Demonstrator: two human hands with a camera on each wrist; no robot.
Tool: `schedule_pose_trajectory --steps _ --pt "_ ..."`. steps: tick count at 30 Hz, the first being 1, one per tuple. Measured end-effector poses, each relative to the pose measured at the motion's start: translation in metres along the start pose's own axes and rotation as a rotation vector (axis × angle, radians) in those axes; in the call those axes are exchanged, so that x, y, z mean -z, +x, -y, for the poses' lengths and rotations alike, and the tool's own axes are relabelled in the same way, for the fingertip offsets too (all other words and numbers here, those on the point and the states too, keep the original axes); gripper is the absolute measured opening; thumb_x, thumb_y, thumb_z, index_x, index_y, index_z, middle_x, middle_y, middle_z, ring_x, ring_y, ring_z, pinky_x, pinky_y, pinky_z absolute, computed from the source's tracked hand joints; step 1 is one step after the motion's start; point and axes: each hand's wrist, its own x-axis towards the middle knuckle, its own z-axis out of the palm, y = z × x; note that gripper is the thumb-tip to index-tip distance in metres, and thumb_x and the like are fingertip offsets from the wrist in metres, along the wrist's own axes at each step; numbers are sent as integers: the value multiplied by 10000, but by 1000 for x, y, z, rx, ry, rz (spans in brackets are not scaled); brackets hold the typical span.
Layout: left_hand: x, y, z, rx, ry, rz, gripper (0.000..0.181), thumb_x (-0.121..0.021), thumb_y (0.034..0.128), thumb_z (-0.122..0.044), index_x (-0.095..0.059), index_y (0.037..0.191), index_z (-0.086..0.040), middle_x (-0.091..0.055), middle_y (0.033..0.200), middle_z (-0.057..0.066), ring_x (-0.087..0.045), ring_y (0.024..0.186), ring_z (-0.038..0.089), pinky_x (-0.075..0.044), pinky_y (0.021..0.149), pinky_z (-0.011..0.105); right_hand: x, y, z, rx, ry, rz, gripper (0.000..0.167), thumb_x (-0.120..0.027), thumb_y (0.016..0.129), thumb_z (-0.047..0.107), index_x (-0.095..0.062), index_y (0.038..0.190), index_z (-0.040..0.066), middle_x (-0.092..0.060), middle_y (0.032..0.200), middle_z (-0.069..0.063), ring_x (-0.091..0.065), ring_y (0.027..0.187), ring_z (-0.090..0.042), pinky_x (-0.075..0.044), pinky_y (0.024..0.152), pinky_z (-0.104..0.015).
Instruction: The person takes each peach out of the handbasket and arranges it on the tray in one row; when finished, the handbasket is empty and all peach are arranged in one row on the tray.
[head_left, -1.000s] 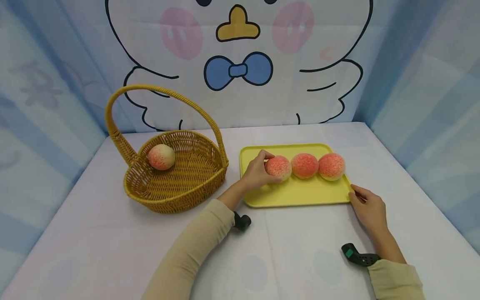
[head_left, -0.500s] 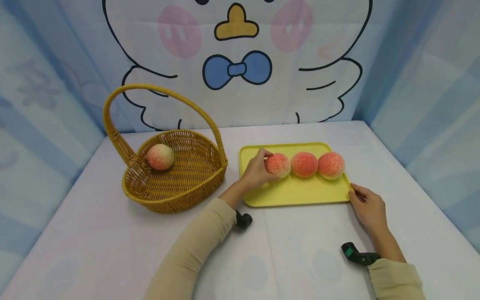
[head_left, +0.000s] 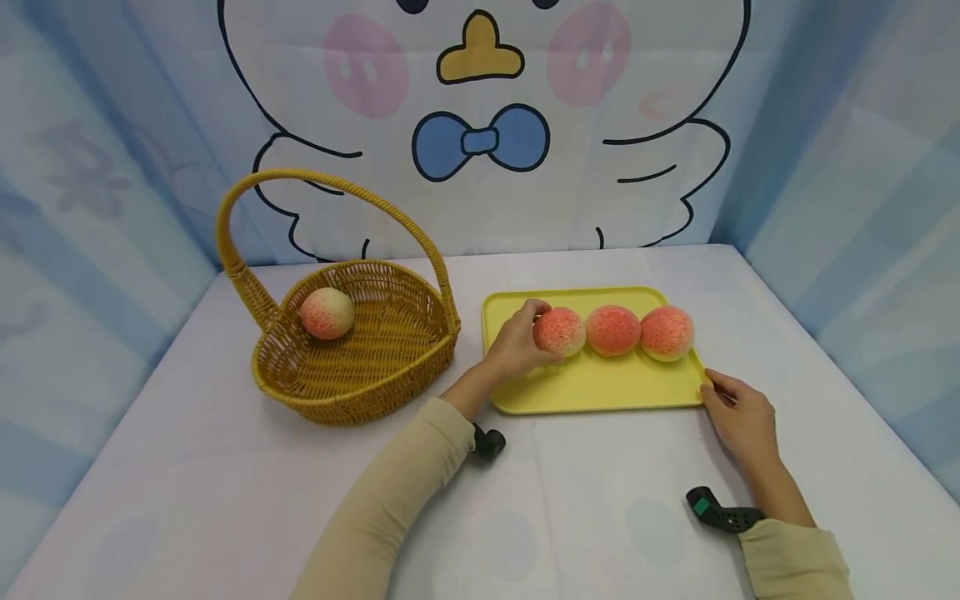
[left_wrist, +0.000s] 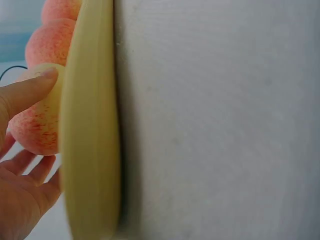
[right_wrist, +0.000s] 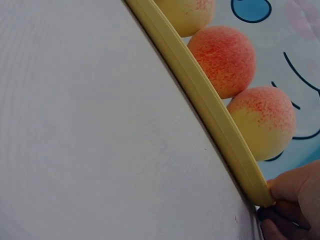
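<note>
Three pink-and-cream peaches lie in a row on a yellow tray (head_left: 600, 390). My left hand (head_left: 517, 343) holds the leftmost peach (head_left: 561, 332), which rests on the tray. In the left wrist view, the thumb lies against this peach (left_wrist: 37, 122), with fingers round its other side. Beside it sit the middle peach (head_left: 613, 331) and the right peach (head_left: 667, 333). At the tray's front right corner, my right hand (head_left: 742, 421) pinches the rim, thumb on one side as the right wrist view shows. Some of its fingers are hidden beneath the edge.
A woven basket (head_left: 352, 408) with a tall arched handle stands left of the tray. Inside it, against the left wall, lies another peach (head_left: 327, 313). A white cloth covers the table (head_left: 585, 517). Behind rises a curtain (head_left: 480, 208) with a cartoon print.
Both hands, the peaches and the tray keep their places. Only the head view has shifted slightly.
</note>
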Motion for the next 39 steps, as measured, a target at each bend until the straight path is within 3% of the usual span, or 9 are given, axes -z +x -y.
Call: schedule_pose_trajectory --steps 5,9,21,24,29,33,39 --pt "17 -11 -7 -24 18 16 773 -824 677 -121 -397 1317 -49 -447 1308 122 -429 1186 243 -374 950 310 -1 0 1 7 1 4 431 -451 960 190 -448 1312 -58 -452 1280 -289 -421 1163 -430 -384 913 -511" --pt "36 -20 -16 -54 -12 -10 750 -806 700 -105 -392 1322 -48 -450 1306 138 -443 1171 268 -410 917 341 0 -1 1 16 -7 1 434 -450 959 194 -450 1307 -65 -462 1262 -300 -427 1154 -435 -384 906 -518" --pt "91 -53 -42 -120 -72 -34 687 -810 691 -93 -445 1272 -65 -501 1252 50 -501 1110 171 -442 878 295 0 0 -2 21 -14 7 443 -449 959 203 -443 1313 -63 -448 1270 -310 -401 1173 -458 -356 922 -541" --pt "104 -62 -42 -122 -64 -38 645 -806 694 -86 -466 1242 -67 -517 1224 39 -513 1089 168 -449 869 301 -1 1 -2 23 -16 10 444 -448 960 204 -441 1315 -61 -446 1274 -309 -403 1172 -456 -358 920 -540" --pt "122 -72 -40 -84 10 15 579 -793 721 -128 -491 1212 -78 -530 1199 17 -517 1087 166 -437 896 316 0 2 -3 32 -21 1 438 -446 960 194 -443 1309 -70 -451 1266 -311 -420 1158 -451 -374 907 -532" --pt "145 -81 -36 -80 68 47 545 -790 725 -126 -521 1195 -60 -545 1177 39 -515 1082 178 -426 912 324 0 2 -2 38 -20 -7 433 -446 959 186 -445 1307 -71 -459 1261 -307 -431 1153 -443 -383 898 -523" --pt "183 -90 -34 -107 106 16 529 -788 722 -102 -532 1176 -8 -557 1157 112 -513 1087 245 -427 910 381 -2 2 -2 30 -14 -1 436 -445 960 191 -442 1312 -66 -455 1269 -303 -426 1161 -441 -382 900 -521"
